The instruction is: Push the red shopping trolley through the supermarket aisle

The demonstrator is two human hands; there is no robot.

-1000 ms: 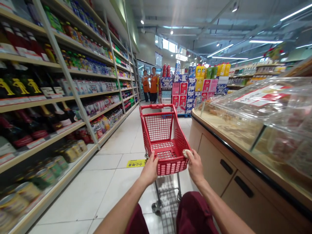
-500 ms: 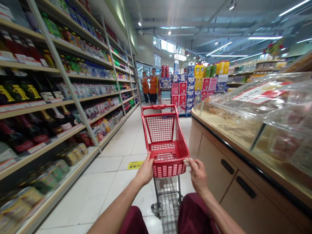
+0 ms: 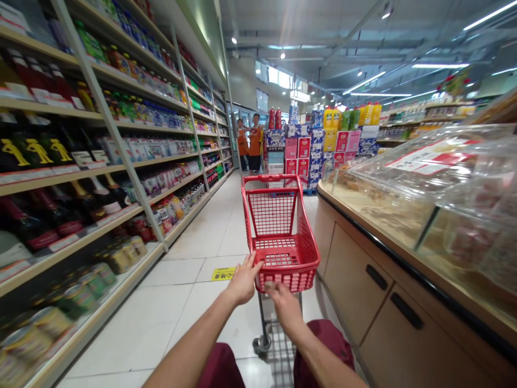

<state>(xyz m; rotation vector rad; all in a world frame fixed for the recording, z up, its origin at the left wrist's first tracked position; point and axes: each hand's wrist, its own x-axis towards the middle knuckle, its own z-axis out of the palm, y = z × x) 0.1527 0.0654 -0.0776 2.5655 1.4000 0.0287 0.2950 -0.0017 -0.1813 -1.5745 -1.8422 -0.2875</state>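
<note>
A red plastic shopping cart (image 3: 278,237) with a mesh basket stands right in front of my knees. My left hand (image 3: 243,281) is at the basket's near left corner, its fingers stretched out and apart, the tips at the rim. My right hand (image 3: 286,307) is just below and in front of the basket's near wall, with its fingers curled in. Those fingertips are slightly blurred, and whatever may be between them is hidden.
Shelves of bottles and cans (image 3: 153,140) run along the left. A wooden counter (image 3: 347,269) with clear plastic covers (image 3: 436,156) lines the right. Stacked drink cartons (image 3: 299,153) and two people in orange vests (image 3: 255,141) are farther ahead. A yellow floor sticker (image 3: 222,274) lies left of the cart.
My right hand has moved left from the basket's near right corner, and the crumpled white cloth in it no longer shows. My left fingers have spread. The cart has shifted slightly right.
</note>
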